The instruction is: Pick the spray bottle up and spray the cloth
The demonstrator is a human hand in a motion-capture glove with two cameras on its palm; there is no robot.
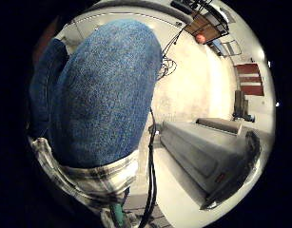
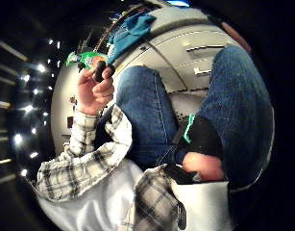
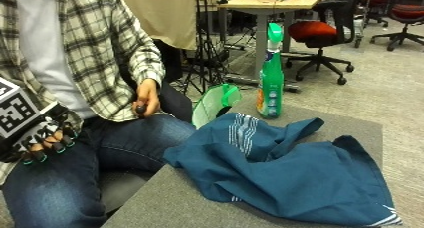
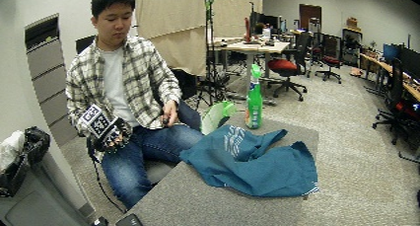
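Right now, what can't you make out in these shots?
- Spray bottle label: too small to read in the outside view.
- Table: near edge cut off by the frame; the cloth hides much of the top.
- Gloved right hand: partly cut by the outside view's left edge.
- Small dark thing in the bare hand: fingers cover most of it.

A grey bench (image 3: pixel 199 208) with a felt-like top stands in front of a seated person. Two things rest directly on it — a crumpled teal cloth (image 3: pixel 291 173) and a green spray bottle (image 3: pixel 270 78). The cloth spreads across much of the surface, with a patch of white stripes near its middle fold and one corner reaching the bench's edge. The bottle stands upright at the far edge, just beside the cloth — whether they touch is unclear.
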